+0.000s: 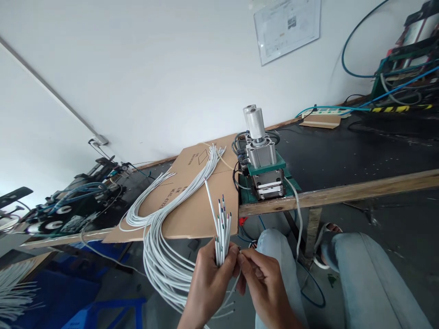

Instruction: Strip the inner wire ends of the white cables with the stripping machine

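My left hand (211,278) is closed round a bunch of thin white cables (222,228), their dark, blue, red and green tips pointing up. One cable stands higher than the others. Close against it, my right hand (262,278) pinches a single white cable (237,276) between thumb and fingers; its end is mostly hidden by the fingertips. A long bundle of white cables (164,214) curves over a cardboard sheet (222,183) and hangs off the table edge behind my left hand.
A pneumatic press (262,155) on a green base stands at the table edge, right of the cardboard. More machines (68,205) sit at left, and another machine (408,59) at far right. A blue stool (116,306) and more white cables (15,292) are low at left.
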Tool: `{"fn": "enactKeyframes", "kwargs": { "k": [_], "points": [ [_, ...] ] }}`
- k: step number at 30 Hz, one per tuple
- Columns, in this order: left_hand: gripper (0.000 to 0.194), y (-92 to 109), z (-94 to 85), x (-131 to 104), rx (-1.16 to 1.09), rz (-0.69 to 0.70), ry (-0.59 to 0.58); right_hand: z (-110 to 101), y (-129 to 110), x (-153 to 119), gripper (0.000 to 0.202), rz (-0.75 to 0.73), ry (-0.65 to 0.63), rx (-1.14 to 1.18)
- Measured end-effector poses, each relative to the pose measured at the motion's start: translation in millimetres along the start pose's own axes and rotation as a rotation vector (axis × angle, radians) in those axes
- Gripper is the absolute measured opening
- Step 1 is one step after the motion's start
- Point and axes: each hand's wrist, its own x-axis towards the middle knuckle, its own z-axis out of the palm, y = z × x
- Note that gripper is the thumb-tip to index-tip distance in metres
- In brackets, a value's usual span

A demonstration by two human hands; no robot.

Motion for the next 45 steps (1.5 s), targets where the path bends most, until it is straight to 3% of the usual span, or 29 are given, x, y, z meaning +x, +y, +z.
{"fn": "enactKeyframes", "kwargs": {
  "k": [12,19,25,28,33,37,40,43,45],
  "points": [
    [0.027,-3.3,5.3,1.3,-0.066,0.029,0.040,-4.0,-4.6,0.8,0.039,-0.015,-0.015,-0.093],
    [0.027,-0.1,11.0,-0.1,-0.035,0.050,0.042,-0.7,2.1,-1.7,0.038,-0.042,0.050,-0.101],
    [0.026,7.6,17.7,-3.2,-0.079,0.013,0.141,-1.7,4.7,-1.3,0.038,-0.042,0.059,-0.101],
    [0.024,5.2,12.7,1.5,-0.029,0.026,0.076,-4.4,1.4,0.1,0.040,-0.036,0.072,-0.068],
    [0.027,3.7,5.8,19.0,-0.004,0.013,-0.127,-12.2,-7.8,8.0,0.040,-0.039,0.081,-0.059],
    [0.035,11.5,6.5,29.2,0.050,0.038,-0.168,-27.4,-10.8,12.9,0.037,-0.035,-0.015,-0.134],
    [0.035,18.0,5.2,33.7,0.176,0.065,-0.053,-46.3,-11.6,11.3,0.020,-0.249,-0.016,-0.366],
    [0.037,21.4,3.8,37.7,0.267,0.084,0.041,-62.3,-17.6,11.1,0.035,-0.698,-0.070,-0.760],
    [0.039,22.4,3.8,39.6,0.249,0.093,0.024,-67.9,-24.6,14.3,0.037,-0.866,-0.176,-0.939]
  ]
}}
